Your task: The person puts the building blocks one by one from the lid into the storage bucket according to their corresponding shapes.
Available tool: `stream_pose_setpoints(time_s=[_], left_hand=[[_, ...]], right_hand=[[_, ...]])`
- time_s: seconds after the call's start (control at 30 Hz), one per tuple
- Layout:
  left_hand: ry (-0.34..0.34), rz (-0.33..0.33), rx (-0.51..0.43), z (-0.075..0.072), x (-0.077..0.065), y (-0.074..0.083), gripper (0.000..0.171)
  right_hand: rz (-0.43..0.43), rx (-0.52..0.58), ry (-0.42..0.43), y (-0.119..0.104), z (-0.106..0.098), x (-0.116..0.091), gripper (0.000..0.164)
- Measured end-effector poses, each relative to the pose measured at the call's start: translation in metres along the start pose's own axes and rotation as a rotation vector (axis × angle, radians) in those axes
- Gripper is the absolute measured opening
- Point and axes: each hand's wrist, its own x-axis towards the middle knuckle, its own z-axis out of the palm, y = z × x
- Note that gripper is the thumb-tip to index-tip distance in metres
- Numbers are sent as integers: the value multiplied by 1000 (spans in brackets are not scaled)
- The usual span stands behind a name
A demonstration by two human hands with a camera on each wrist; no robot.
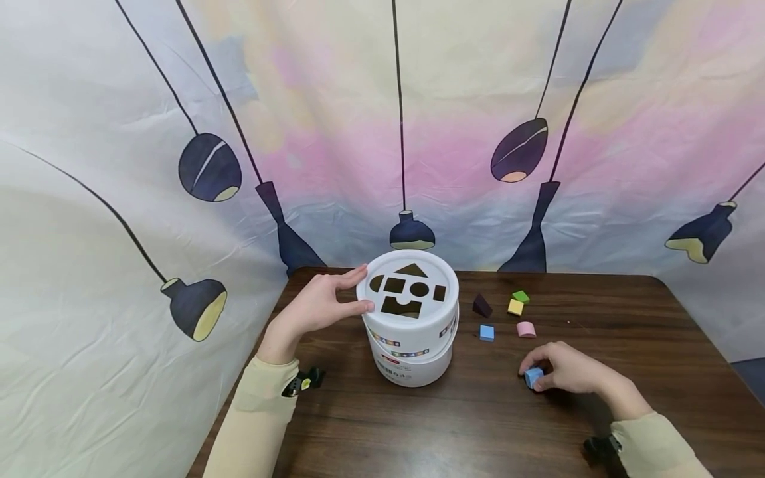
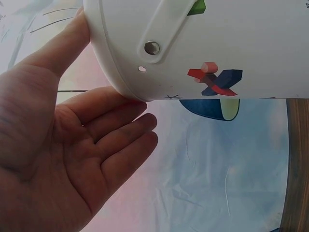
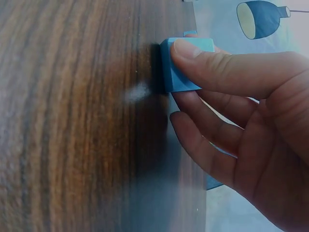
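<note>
A blue block point(image 1: 533, 378) is pinched between the thumb and fingertips of the right hand point(image 1: 568, 367), its far side covered by them; whether the table point(image 1: 382, 435) is touched by it cannot be told. Beyond those fingertips a pink block point(image 1: 526, 330) is seen. The white bucket point(image 1: 406, 348) is touched at its lid's rim by the left hand's point(image 1: 323, 300) thumb and forefinger, spread apart, the other fingers loosely extended; its printed lettering is too small to be read.

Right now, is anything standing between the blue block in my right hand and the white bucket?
Nothing visible is: tabletop alone shows between the blue block in your right hand and the white bucket. The other blue block lies slightly farther back, and your left hand touches the lid's opposite edge.
</note>
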Motion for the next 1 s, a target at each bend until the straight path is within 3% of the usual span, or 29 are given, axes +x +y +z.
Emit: stream_pose_setpoints(time_s=[0.33, 0.63, 0.77, 1.0], left_hand=[[3, 2, 15, 0, 0, 1, 83], [4, -9, 3, 0, 0, -1, 83], [8, -8, 10, 0, 0, -2, 82], [8, 1, 4, 1, 0, -1, 84]], right_hand=[[-4, -43, 32, 1, -1, -2, 19], [-102, -92, 100, -2, -5, 0, 19], [-138, -108, 139, -15, -16, 4, 19], [-210, -218, 206, -57, -48, 17, 21]])
